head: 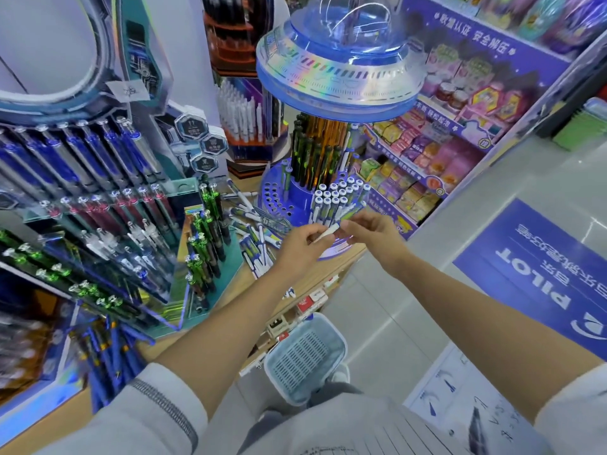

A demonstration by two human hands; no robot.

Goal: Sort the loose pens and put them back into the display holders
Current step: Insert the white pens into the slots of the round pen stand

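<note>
A round blue display holder (279, 195) with many holes stands on the wooden counter under a saucer-shaped top. White-capped pens (338, 195) fill its right side; several holes on the left are bare. Both hands meet just in front of it. My left hand (300, 246) pinches a white pen (328, 232) by one end. My right hand (369, 229) holds the same pen's other end, fingers curled round it. Several loose white-and-blue pens (254, 238) lie scattered on the counter left of my hands.
A tiered rack (138, 224) of blue, red and green pens stands at left. A toy shelf (423, 165) rises at right. Below the counter edge sits a pale blue basket (305, 356). Blue pens (108, 353) lie in a lower-left bin.
</note>
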